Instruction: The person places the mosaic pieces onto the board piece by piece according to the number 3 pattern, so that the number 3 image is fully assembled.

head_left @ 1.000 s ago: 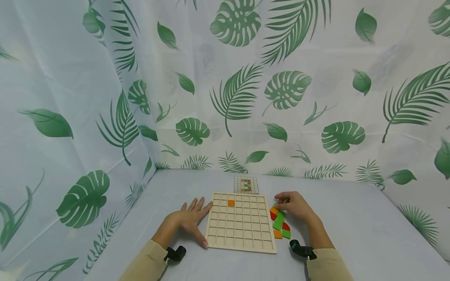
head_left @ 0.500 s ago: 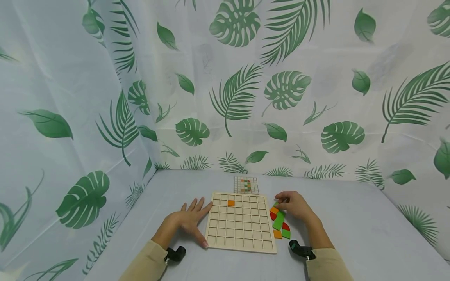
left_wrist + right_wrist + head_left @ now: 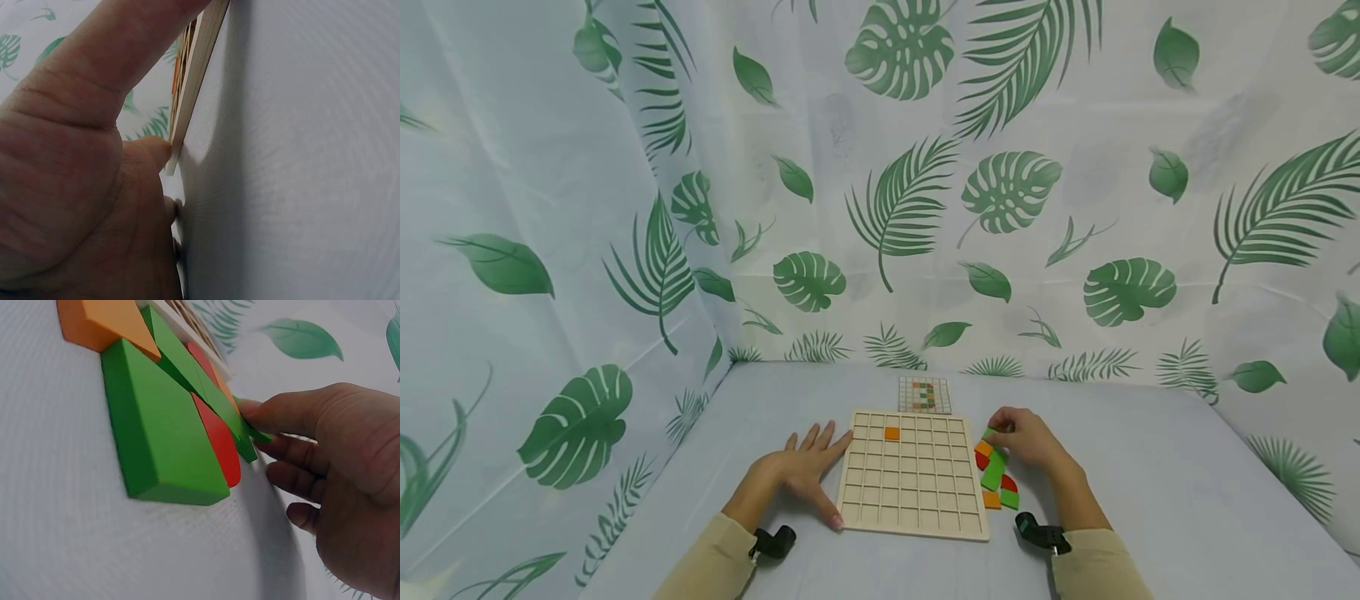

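Note:
My left hand [image 3: 805,468] lies with fingers spread at the left side of a square wooden grid board [image 3: 910,487]. Its thumb and index fingertip touch the board's edge, also seen beside the thumb [image 3: 94,75] in the left wrist view. One orange square block [image 3: 892,433] sits in a cell of the upper rows. Right of the board, my right hand [image 3: 1028,437] pinches a green block [image 3: 259,435] between thumb and fingers, at the far end of a loose group of blocks. The fingers hide part of that block.
Near my right hand lie a large green block [image 3: 162,437], a red rounded block [image 3: 220,444] and an orange block [image 3: 992,500], among several others. Behind the board is a small grid card [image 3: 924,395] with a coloured pattern. A leaf-printed curtain [image 3: 910,317] closes off the back.
The right hand's fingers have drawn in slightly around the green block at the far end of the group. The left hand and the board stay in place.

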`<state>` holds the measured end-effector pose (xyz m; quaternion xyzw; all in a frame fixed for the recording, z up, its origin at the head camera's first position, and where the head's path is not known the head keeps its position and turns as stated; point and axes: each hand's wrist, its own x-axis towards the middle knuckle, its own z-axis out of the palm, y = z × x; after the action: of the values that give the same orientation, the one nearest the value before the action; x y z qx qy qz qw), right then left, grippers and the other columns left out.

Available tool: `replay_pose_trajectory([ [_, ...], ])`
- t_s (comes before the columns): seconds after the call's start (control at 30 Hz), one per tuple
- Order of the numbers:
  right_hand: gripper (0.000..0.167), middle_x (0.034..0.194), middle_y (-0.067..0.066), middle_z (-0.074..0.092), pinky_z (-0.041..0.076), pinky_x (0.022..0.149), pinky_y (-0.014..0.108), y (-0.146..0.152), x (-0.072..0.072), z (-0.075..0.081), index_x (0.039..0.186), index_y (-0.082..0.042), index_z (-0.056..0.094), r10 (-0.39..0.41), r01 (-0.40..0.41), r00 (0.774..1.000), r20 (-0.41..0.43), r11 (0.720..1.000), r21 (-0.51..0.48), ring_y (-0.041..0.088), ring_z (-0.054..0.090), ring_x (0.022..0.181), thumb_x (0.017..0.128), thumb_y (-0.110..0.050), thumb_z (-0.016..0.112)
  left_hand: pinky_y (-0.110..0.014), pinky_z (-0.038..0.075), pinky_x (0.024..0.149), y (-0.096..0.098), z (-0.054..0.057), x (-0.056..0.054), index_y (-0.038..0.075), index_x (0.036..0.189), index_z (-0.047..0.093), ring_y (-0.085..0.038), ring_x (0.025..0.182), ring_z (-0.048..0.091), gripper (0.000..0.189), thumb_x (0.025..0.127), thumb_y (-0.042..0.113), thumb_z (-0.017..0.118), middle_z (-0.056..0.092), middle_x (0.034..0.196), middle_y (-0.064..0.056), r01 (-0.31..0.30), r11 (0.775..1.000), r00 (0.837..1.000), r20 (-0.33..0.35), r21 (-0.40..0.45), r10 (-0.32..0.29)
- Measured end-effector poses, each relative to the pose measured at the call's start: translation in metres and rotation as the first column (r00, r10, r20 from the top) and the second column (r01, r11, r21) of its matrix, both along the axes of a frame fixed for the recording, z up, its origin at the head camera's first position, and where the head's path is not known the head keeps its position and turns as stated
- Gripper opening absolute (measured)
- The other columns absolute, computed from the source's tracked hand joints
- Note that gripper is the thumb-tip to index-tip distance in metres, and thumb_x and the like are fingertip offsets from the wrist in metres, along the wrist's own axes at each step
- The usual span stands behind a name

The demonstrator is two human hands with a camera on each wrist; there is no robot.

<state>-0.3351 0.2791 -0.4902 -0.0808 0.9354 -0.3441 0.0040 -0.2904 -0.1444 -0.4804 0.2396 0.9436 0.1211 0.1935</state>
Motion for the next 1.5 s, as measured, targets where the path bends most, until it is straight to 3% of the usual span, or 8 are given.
replay_pose_trajectory([
  [0.43,0.009,0.086,0.005,0.065,0.046,0.074,0.033,0.0,-0.002,-0.002,0.1,-0.007,0.07,0.001,-0.01,0.996,-0.085,0.995,-0.104,0.02,0.055,0.081,0.093,-0.01,0.076,-0.07,0.001,0.125,-0.002,0.004,0.001,0.024,0.169,0.007,-0.043,0.162,-0.006,0.142,0.063,0.073,0.088,-0.003,0.176,-0.018,0.002,1.0,1.0,0.02,0.018,-0.002],
  [0.67,0.014,0.102,0.014,0.066,0.06,0.071,0.026,-0.001,-0.001,0.0,0.111,-0.002,0.07,-0.029,-0.001,0.992,-0.125,0.972,-0.234,0.022,0.066,0.081,0.099,-0.008,0.07,-0.07,0.003,0.125,0.001,0.003,0.002,0.024,0.169,0.006,-0.042,0.162,-0.005,0.141,0.065,0.069,0.089,-0.003,0.176,-0.017,-0.007,1.0,1.0,-0.004,-0.01,0.007],
  [0.77,0.02,0.11,0.016,0.069,0.06,0.074,0.024,-0.002,0.0,0.0,0.118,-0.002,0.072,-0.08,0.042,0.985,-0.151,0.97,-0.238,0.023,0.071,0.087,0.099,-0.01,0.071,-0.071,0.002,0.125,0.0,0.003,0.001,0.024,0.169,0.006,-0.042,0.162,-0.006,0.14,0.065,0.069,0.089,-0.003,0.176,-0.017,-0.003,1.0,1.0,0.0,-0.005,0.003],
  [0.93,0.031,0.117,0.016,0.069,0.059,0.084,0.037,-0.005,0.001,0.001,0.125,-0.005,0.074,-0.151,0.112,0.966,-0.209,0.976,-0.188,0.03,0.068,0.099,0.094,-0.008,0.076,-0.071,0.003,0.124,0.0,0.002,0.001,0.024,0.169,0.006,-0.043,0.162,-0.006,0.14,0.066,0.068,0.09,-0.003,0.176,-0.017,0.003,1.0,1.0,0.003,-0.004,-0.003],
  [1.03,0.035,0.118,0.018,0.07,0.059,0.091,0.048,-0.006,0.001,0.001,0.126,-0.004,0.074,-0.149,0.111,0.964,-0.218,0.978,-0.177,0.034,0.068,0.103,0.091,-0.006,0.078,-0.071,0.003,0.125,0.0,0.002,0.001,0.024,0.169,0.006,-0.043,0.162,-0.005,0.14,0.066,0.068,0.09,-0.003,0.176,-0.017,0.002,1.0,1.0,0.003,-0.004,-0.002],
  [1.13,0.035,0.118,0.019,0.071,0.058,0.093,0.052,-0.007,0.0,0.0,0.125,-0.005,0.074,-0.147,0.112,0.967,-0.207,0.979,-0.173,0.034,0.07,0.103,0.091,-0.008,0.08,-0.071,0.002,0.125,0.0,0.002,0.002,0.023,0.169,0.006,-0.042,0.162,-0.006,0.14,0.066,0.068,0.09,-0.003,0.176,-0.018,0.001,1.0,1.0,0.004,0.0,-0.001],
  [1.37,0.036,0.108,0.014,0.074,0.061,0.078,0.031,-0.019,-0.001,0.005,0.122,-0.005,0.074,-0.11,0.068,0.976,-0.19,0.975,-0.213,0.023,0.075,0.091,0.09,-0.017,0.083,-0.072,0.001,0.124,-0.001,0.003,0.002,0.023,0.169,0.006,-0.042,0.162,-0.006,0.14,0.066,0.066,0.091,-0.003,0.176,-0.018,0.001,1.0,1.0,0.01,0.005,-0.001],
  [1.5,0.037,0.105,0.013,0.073,0.059,0.07,0.026,-0.028,0.0,0.009,0.121,-0.004,0.074,-0.074,0.024,0.979,-0.189,0.967,-0.253,0.02,0.074,0.087,0.089,-0.019,0.085,-0.072,0.002,0.124,0.0,0.003,0.001,0.024,0.169,0.006,-0.042,0.162,-0.006,0.14,0.066,0.067,0.09,-0.004,0.176,-0.017,0.0,1.0,1.0,0.008,0.003,0.0],
])
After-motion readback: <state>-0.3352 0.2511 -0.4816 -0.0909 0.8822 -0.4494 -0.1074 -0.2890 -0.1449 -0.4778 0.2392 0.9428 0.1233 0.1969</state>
